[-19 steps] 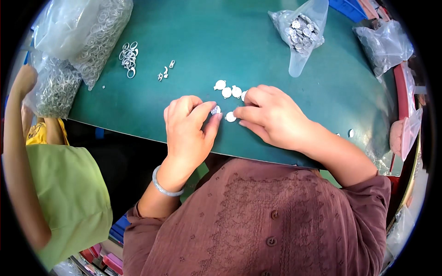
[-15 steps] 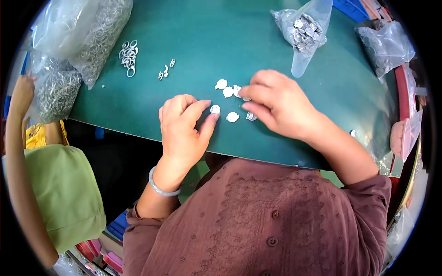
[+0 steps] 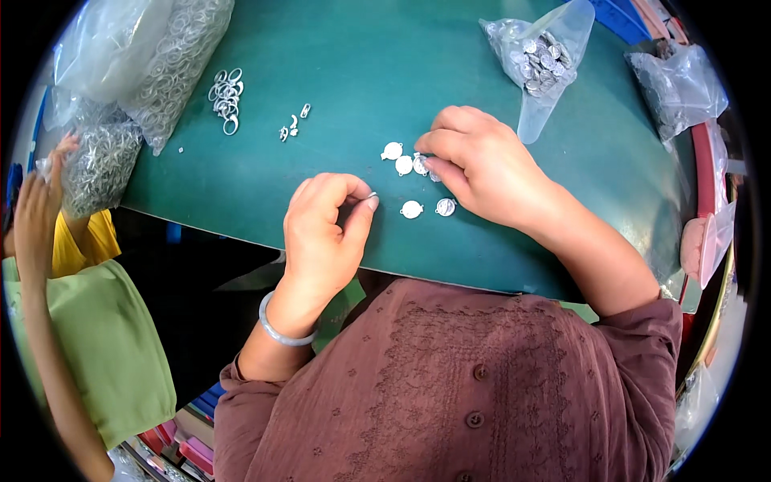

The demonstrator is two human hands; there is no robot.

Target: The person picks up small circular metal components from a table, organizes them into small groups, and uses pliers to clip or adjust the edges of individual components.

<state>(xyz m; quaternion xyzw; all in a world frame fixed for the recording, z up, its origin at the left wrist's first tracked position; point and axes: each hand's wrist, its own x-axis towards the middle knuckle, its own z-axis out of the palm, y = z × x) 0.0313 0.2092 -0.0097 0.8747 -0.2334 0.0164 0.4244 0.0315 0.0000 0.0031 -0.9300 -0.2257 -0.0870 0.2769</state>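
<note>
My left hand (image 3: 325, 229) rests at the near edge of the green table (image 3: 361, 72), thumb and forefinger pinched on a small metal ring (image 3: 370, 195). My right hand (image 3: 482, 165) lies on the table just beyond, its fingertips on one of several small round silver charms (image 3: 420, 164). Two more charms (image 3: 393, 151) lie to the left of those fingers. Another two charms (image 3: 412, 210) lie between my hands.
Clear bags of metal rings (image 3: 173, 68) lie at the far left, with loose rings (image 3: 226, 88) and small clasps (image 3: 293, 124) beside them. A bag of silver charms (image 3: 540, 60) and another bag (image 3: 679, 88) sit far right. Another person in green (image 3: 96, 353) stands at the left.
My right hand moved away from my left and up to the charms farther back. My left hand turned slightly, keeping its pinch on the small piece.
</note>
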